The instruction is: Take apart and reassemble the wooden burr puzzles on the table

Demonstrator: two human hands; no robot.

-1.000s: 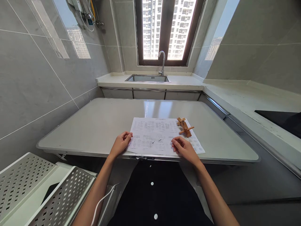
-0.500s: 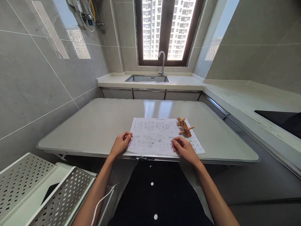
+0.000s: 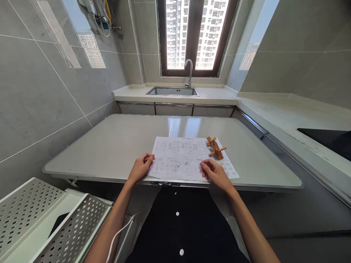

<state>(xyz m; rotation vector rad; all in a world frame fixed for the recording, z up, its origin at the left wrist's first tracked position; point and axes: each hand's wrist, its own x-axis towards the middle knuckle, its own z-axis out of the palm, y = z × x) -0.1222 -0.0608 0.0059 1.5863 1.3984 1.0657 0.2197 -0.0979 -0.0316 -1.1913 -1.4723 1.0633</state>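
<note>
White table (image 3: 109, 146): printed sheet (image 3: 175, 157) under wooden piece (image 3: 215, 147), perhaps marked "G3"

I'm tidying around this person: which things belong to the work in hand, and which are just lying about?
Work in hand:
printed paper, left hand at its edge, right hand over it
wooden piece resting on the paper
table beneath

Apparently lying about:
dark object on the counter
white cable
perforated rack
</note>
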